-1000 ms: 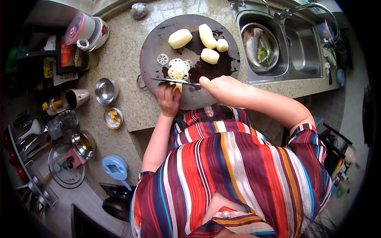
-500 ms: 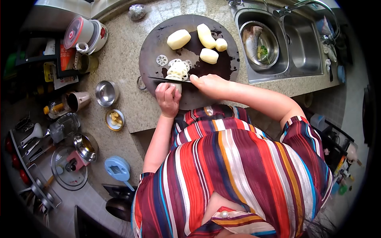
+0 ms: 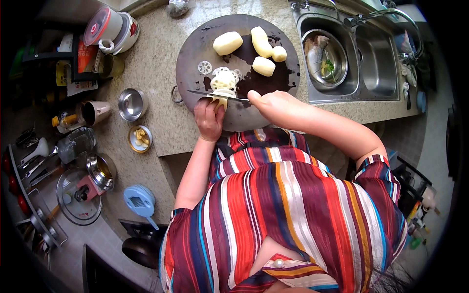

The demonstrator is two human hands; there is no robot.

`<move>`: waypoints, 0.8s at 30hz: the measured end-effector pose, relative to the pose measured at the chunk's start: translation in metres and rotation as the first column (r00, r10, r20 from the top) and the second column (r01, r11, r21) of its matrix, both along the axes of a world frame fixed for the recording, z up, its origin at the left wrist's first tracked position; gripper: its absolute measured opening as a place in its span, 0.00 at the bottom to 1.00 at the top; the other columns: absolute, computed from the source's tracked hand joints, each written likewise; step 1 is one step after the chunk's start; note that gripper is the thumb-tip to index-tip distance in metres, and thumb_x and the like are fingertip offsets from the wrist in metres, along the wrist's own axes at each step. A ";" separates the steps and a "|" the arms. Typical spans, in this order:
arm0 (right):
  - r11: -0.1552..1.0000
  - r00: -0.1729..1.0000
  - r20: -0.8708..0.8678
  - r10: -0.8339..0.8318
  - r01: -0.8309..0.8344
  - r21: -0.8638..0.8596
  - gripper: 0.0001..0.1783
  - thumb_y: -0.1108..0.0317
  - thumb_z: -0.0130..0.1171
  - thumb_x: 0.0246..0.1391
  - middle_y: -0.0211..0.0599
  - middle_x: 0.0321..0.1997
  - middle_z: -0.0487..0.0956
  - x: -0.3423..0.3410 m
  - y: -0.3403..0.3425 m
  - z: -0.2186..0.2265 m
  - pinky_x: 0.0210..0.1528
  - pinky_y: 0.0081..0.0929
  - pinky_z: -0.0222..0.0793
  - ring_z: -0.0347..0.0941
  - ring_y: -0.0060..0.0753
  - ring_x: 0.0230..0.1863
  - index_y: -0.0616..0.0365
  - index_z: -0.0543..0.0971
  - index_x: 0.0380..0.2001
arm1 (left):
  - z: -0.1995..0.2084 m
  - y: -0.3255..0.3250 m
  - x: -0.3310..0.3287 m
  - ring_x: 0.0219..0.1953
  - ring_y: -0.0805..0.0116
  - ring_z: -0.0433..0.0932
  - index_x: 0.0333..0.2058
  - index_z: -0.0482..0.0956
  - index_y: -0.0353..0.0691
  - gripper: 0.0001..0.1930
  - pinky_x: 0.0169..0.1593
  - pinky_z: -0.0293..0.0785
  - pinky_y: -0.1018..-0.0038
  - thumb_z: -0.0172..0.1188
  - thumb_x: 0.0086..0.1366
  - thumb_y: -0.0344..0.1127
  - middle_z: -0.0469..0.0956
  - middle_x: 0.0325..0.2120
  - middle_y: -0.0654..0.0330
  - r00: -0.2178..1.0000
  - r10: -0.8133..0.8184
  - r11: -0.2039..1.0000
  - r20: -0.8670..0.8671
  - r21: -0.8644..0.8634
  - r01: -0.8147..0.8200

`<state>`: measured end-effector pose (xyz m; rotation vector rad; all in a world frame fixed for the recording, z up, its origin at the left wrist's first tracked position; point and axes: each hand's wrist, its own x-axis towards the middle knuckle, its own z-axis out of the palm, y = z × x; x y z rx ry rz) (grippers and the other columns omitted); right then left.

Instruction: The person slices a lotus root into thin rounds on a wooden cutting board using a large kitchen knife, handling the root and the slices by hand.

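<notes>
On a round dark cutting board (image 3: pixel 191 53) my right hand (image 3: pixel 276 108) is closed round the handle of a kitchen knife (image 3: pixel 236 98). The blade points left and lies across the end of a peeled lotus root piece (image 3: pixel 222 102). My left hand (image 3: pixel 209 120) grips that piece from the near side, fingers bent close to the blade. Just beyond the knife is an overlapping heap of thin lotus root slices (image 3: pixel 223 79), with one single slice (image 3: pixel 204 67) apart to the left. Farther back lie several uncut peeled pieces, among them a thick lotus root piece (image 3: pixel 227 43).
A double sink (image 3: pixel 375 68) at the right holds a metal bowl (image 3: pixel 346 62) with fish. Left of the board stand an empty steel bowl (image 3: pixel 132 104) and a small dish (image 3: pixel 131 142) of yellowish pieces. Lidded pots (image 3: pixel 128 36) are at the back left; a blue grater (image 3: pixel 139 199) is nearer.
The view has shifted slightly, so the board appears a little farther right. The knife's blade now slants more, its tip raised toward the back left. Both hands keep their holds.
</notes>
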<state>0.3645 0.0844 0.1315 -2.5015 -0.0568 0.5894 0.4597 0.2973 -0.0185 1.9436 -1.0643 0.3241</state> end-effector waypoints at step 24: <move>0.999 0.998 0.054 -0.044 0.044 0.004 0.10 0.75 0.51 0.52 0.54 0.25 0.78 0.008 0.014 -0.070 0.30 0.47 0.74 0.79 0.56 0.31 0.64 0.63 0.37 | 0.000 -0.004 0.004 0.44 0.50 0.72 0.40 0.75 0.36 0.11 0.50 0.69 0.58 0.62 0.62 0.35 0.73 0.40 0.51 0.999 -0.013 1.000 0.052 -0.017 0.014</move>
